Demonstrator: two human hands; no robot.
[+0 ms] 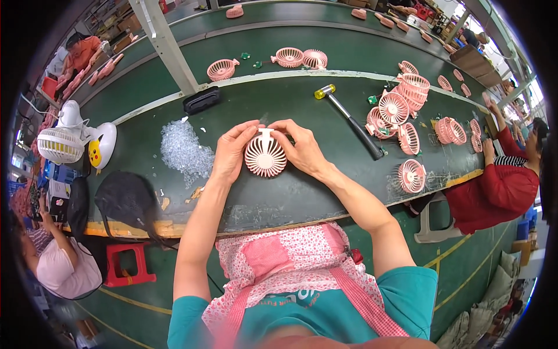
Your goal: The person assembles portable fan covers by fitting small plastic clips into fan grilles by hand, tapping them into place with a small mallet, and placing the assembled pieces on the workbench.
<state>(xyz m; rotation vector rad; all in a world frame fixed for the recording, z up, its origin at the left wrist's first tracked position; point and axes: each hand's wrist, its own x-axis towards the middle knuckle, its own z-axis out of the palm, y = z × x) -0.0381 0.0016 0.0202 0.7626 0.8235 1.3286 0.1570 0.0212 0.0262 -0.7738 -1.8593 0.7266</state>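
Note:
Between my two hands is a round, pale pink slatted fan housing point(265, 158), held just above or on the green worktop point(261, 200); I cannot tell which. My left hand point(233, 150) pinches its neck from the left, fingertips at the top. From the other side my right hand point(303, 150) grips the same neck with thumb and fingers. Something small and see-through, too blurred to name, shows by the fingertips. A heap of small clear plastic pieces point(185, 152) lies left of my left hand. Right of my right hand rests a hammer point(353, 122) with a yellow head.
Pink fan housings point(394, 107) are stacked at the right, with small green circuit boards point(372, 100) among them. A black case point(201, 100), a white desk fan point(61, 144) and a black bag point(125, 200) sit leftward. A metal post point(165, 46) rises behind. Co-workers sit on both sides.

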